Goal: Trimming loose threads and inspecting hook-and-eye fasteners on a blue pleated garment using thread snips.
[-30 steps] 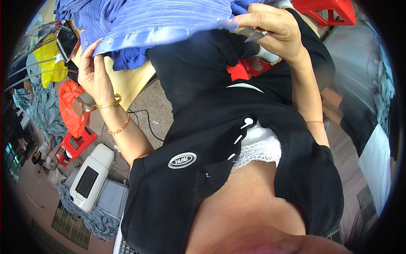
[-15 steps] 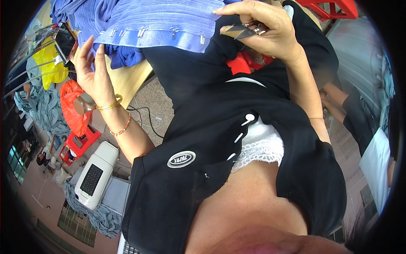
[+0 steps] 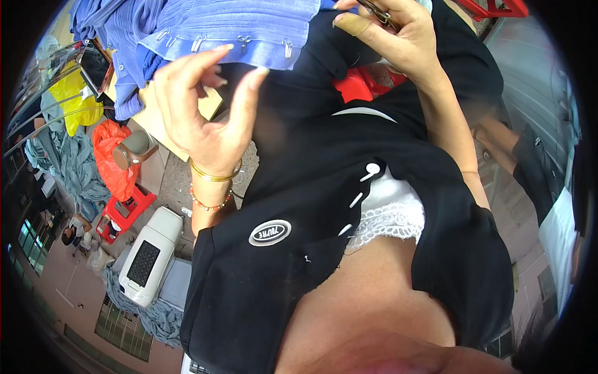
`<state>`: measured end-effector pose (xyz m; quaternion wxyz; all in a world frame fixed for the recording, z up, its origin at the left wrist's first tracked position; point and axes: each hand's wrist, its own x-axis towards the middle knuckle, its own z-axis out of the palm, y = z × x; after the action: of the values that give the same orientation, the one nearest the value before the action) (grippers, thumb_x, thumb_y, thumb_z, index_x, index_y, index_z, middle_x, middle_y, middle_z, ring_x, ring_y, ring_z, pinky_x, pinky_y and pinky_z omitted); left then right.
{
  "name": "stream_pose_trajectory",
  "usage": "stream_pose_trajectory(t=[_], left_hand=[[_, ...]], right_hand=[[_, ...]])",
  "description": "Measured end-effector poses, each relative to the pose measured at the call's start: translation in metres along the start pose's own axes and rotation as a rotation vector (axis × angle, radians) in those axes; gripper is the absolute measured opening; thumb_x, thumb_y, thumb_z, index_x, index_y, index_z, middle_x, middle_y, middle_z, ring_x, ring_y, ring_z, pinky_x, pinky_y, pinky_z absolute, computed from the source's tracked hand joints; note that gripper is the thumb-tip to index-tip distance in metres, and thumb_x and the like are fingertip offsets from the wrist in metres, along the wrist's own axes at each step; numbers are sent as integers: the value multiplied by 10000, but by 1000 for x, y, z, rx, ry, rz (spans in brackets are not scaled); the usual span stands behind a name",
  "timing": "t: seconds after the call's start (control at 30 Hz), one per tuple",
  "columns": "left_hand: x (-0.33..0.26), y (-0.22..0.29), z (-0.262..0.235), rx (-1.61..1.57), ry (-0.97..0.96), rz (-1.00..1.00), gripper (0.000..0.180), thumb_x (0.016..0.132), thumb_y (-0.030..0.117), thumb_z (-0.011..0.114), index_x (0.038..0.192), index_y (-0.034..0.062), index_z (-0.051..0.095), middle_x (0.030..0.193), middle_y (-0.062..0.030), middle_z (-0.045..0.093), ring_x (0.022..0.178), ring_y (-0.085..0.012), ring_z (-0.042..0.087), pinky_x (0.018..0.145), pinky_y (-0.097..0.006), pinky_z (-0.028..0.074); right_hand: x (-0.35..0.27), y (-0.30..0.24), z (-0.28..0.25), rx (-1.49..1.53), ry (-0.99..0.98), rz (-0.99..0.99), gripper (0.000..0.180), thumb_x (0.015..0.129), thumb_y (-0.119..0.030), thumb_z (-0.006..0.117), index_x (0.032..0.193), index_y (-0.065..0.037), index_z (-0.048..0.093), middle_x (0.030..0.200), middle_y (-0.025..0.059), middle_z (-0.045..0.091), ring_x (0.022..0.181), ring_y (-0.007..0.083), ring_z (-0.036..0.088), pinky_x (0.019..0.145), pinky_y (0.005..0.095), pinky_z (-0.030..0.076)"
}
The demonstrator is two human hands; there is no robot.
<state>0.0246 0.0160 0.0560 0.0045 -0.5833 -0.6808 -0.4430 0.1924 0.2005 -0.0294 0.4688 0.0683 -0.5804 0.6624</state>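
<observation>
Left hand (image 3: 202, 115) has come away from the blue cloth (image 3: 249, 28): half a second ago its fingers lay against the pleated hem, and now it hangs just under that edge with palm toward the camera, thumb and fingers spread and curled, gripping nothing. Only the fingertips reach up near the row of small metal clips (image 3: 243, 42) along the hem; whether any of them touches cannot be told. The cloth itself has slid a little toward the upper left of the view and now lies bunched at the top, draped over a tan surface (image 3: 163, 121). Right hand (image 3: 398, 37) is raised at the top right, fingers closed around a small dark metal tool (image 3: 377, 9), scissors or snips by the look, though most of it runs out of the frame; it sits closer to the rim than before. Judged from this, the hemmed edge seems to have been let go for a fresh grip while the tool is kept ready. The person's black top (image 3: 349, 206) fills the middle and hides much of what lies below the cloth. Round about are a red bag (image 3: 112, 162) with a grey cup (image 3: 134, 148) against it, a yellow bag (image 3: 75, 100), a red stool (image 3: 121, 212), a white machine (image 3: 149, 252) on the floor and grey fabric (image 3: 68, 165) heaped at the left. Another person's arm (image 3: 498, 140) shows at the far right, well apart from both hands.
</observation>
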Motion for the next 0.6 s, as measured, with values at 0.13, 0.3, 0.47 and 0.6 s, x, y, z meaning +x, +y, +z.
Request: stream_pose_trajectory(t=[0.13, 0.3, 0.47, 0.6], left_hand=[[-19, -6, 9, -213, 224, -288, 509, 734, 119, 883, 1118, 48, 556, 907, -6, 500, 716, -79, 470, 664, -217, 380], [-21, -18, 19, -346, 225, -629, 490, 755, 125, 879, 1098, 45, 538, 893, 12, 470, 742, -64, 421, 679, -199, 384], [-11, -8, 21, -194, 259, -467, 393, 738, 59, 849, 1062, 43, 627, 909, 2, 501, 762, -87, 444, 667, -213, 394], [-1, -2, 23, -134, 270, -319, 288, 756, 17, 793, 1016, 48, 674, 922, -42, 579, 786, -134, 531, 674, -245, 437]], right_hand=[[24, -48, 12, -442, 35, 488, 239, 849, 52, 736, 1066, 0, 651, 726, -92, 477, 615, -16, 360, 548, 176, 256], [50, -53, 12, -456, -16, 501, 377, 824, 39, 762, 1178, 8, 636, 734, -105, 422, 616, -14, 328, 544, 174, 234], [74, -46, 29, -466, -107, 509, 516, 801, 4, 793, 1286, -3, 615, 722, -112, 386, 608, -8, 316, 535, 174, 229], [101, -43, 43, -480, -203, 544, 423, 827, -22, 778, 1230, -4, 653, 716, -105, 408, 624, 0, 329, 541, 184, 251]])
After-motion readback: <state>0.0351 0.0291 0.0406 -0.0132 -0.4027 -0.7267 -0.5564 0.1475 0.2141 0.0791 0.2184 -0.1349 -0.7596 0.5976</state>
